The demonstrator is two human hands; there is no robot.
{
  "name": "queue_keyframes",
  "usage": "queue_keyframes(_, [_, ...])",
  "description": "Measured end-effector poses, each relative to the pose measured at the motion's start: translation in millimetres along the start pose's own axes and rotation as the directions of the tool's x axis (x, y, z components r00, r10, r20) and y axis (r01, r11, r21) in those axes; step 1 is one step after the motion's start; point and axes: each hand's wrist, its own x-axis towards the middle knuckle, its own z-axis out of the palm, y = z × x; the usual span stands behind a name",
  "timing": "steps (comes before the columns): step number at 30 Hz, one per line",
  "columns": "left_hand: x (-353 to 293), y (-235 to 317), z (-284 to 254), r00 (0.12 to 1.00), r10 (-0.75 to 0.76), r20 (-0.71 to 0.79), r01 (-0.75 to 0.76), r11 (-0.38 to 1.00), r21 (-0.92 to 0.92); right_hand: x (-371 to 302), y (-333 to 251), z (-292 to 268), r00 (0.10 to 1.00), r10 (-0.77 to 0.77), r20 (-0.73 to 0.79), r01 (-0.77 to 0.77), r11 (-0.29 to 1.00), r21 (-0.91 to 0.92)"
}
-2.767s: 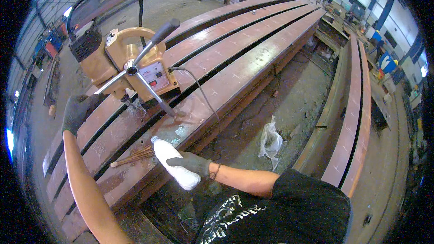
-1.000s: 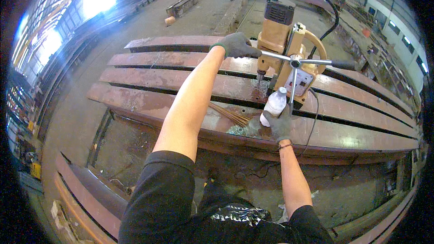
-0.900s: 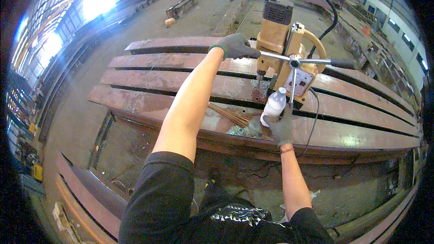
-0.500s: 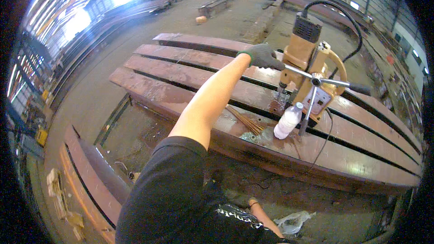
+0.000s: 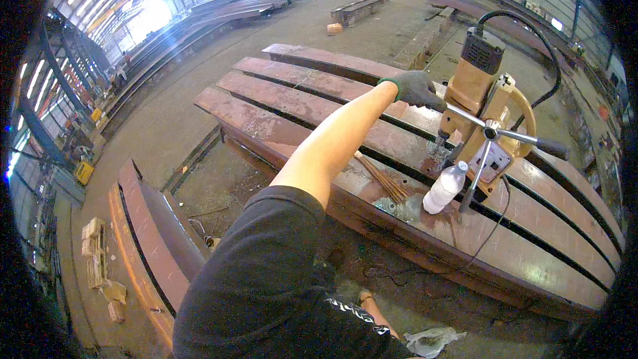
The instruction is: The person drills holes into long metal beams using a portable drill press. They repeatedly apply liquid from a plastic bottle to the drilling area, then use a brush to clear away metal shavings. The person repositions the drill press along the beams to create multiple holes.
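Note:
My left arm stretches out over the steel beams [image 5: 279, 129]. In its dark grey glove with a green cuff, my left hand [image 5: 419, 89] is closed round the end of one feed handle [image 5: 466, 115] of a drill. This beige magnetic drill [image 5: 473, 83] has a black motor top and stands upright on the beams. Two other spokes with black grips [image 5: 553, 149] stick out from its hub. In front of the drill stands a plastic bottle [image 5: 445, 188] of whitish liquid. Thin brownish rods [image 5: 382, 178] lie left of the bottle. My right hand is out of view.
A black cable [image 5: 508, 193] runs from the drill over the front beam edge. Dark gaps separate the beams. More steel beams [image 5: 156, 239] and wood blocks [image 5: 94, 252] lie at lower left. A clear plastic bag [image 5: 432, 340] is on the floor near my foot [image 5: 372, 306].
The view has shifted, so the drill and beams appear farther right and slightly lower. My left hand stays on the feed handle, and the spokes stand at about the same angle.

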Motion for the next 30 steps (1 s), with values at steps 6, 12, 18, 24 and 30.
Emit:
queue_keyframes(6, [10.1,-15.1,8.2,1.000,0.014,-0.020,-0.014,1.000,0.007,-3.8,-2.0,2.3,1.000,-0.014,0.017,0.015,1.000,-0.005])
queue_keyframes(12, [11.6,-15.0,9.3,1.000,0.015,-0.014,-0.014,1.000,0.006,-6.2,-1.9,3.0,1.000,-0.014,0.028,0.014,1.000,-0.005])
queue_keyframes(18, [11.9,-10.5,9.9,0.999,0.039,-0.009,-0.039,0.999,0.007,-7.7,-1.6,8.5,1.000,-0.021,0.015,0.021,1.000,0.010])
queue_keyframes(24, [15.3,-22.9,12.6,0.998,0.052,-0.025,-0.050,0.997,0.050,-9.2,-3.0,17.6,0.998,-0.050,-0.026,0.051,0.998,0.038])
queue_keyframes(30, [20.9,-13.7,14.9,0.995,0.042,-0.091,-0.030,0.991,0.132,-15.3,-0.8,26.2,0.994,-0.058,-0.097,0.065,0.996,0.068])
